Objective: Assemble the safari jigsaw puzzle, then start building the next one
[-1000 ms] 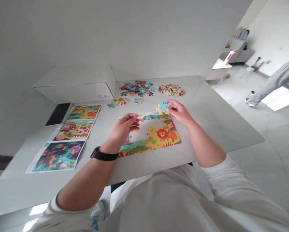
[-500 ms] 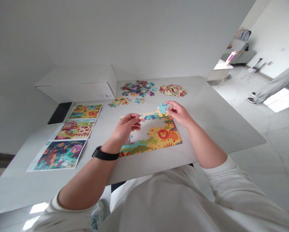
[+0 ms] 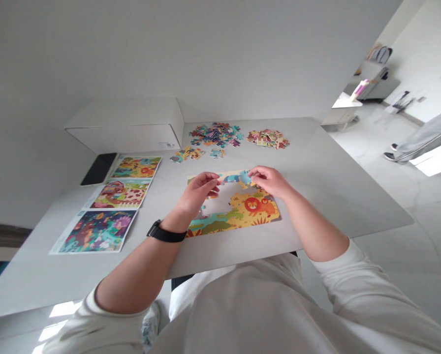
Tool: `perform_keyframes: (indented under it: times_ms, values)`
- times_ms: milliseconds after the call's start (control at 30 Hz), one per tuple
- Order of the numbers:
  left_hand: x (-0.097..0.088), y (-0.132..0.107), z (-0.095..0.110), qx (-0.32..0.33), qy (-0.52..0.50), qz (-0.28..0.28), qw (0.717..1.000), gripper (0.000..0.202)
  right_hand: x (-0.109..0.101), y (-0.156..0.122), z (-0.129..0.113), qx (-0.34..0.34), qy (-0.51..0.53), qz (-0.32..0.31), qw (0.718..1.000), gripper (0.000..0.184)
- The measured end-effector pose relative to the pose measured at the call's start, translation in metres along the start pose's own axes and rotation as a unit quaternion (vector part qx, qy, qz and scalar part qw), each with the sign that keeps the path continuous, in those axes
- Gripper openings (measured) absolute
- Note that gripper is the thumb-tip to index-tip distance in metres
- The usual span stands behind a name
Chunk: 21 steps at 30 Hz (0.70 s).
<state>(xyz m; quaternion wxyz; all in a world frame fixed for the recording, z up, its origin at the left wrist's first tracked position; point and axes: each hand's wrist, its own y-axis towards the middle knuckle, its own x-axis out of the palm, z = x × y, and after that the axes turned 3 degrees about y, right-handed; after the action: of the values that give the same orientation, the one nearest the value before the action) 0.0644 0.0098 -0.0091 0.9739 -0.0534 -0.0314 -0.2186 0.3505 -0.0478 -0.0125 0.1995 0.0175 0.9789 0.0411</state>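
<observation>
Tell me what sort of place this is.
Probably a room in a home, perhaps an office: a jigsaw lies on a table against a plain wall, with a shiny floor beyond.

Open passage over the tabletop (image 3: 338, 187) right of my right hand (image 3: 269, 181); my left hand (image 3: 202, 191) obstructs the left part of the jigsaw puzzle (image 3: 255, 205), and a white box (image 3: 124, 138) and puzzle-piece heaps (image 3: 217, 134) block the back.

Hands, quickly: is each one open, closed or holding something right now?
Left hand: partly curled over the part-built puzzle; whether it holds anything cannot be told.
Right hand: closed, pinching a blue-and-yellow piece.
</observation>
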Motion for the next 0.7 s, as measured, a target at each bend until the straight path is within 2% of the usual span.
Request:
perform_keyframes:
  times_ms: [233, 367, 500, 600, 700]
  values:
    - [0.004, 0.0, -0.002, 0.004, 0.017, 0.001, 1.0, 0.036, 0.018, 0.01, 0.007, 0.04, -0.031, -0.082, 0.995, 0.024]
    - [0.005, -0.002, -0.001, 0.009, 0.032, -0.006, 0.999, 0.036, 0.024, 0.013, 0.006, 0.017, -0.082, -0.105, 0.991, 0.024]
    - [0.005, -0.002, -0.003, 0.021, 0.051, -0.015, 0.998, 0.036, 0.025, 0.008, 0.004, -0.022, -0.159, -0.098, 0.982, 0.027]
    - [0.005, 0.0, -0.008, 0.055, 0.108, -0.024, 0.992, 0.031, 0.028, 0.005, 0.003, -0.058, -0.213, -0.091, 0.971, 0.026]
    - [0.003, 0.001, -0.014, 0.12, 0.218, -0.028, 0.968, 0.025, 0.031, 0.004, 0.002, -0.082, -0.258, -0.089, 0.959, 0.026]
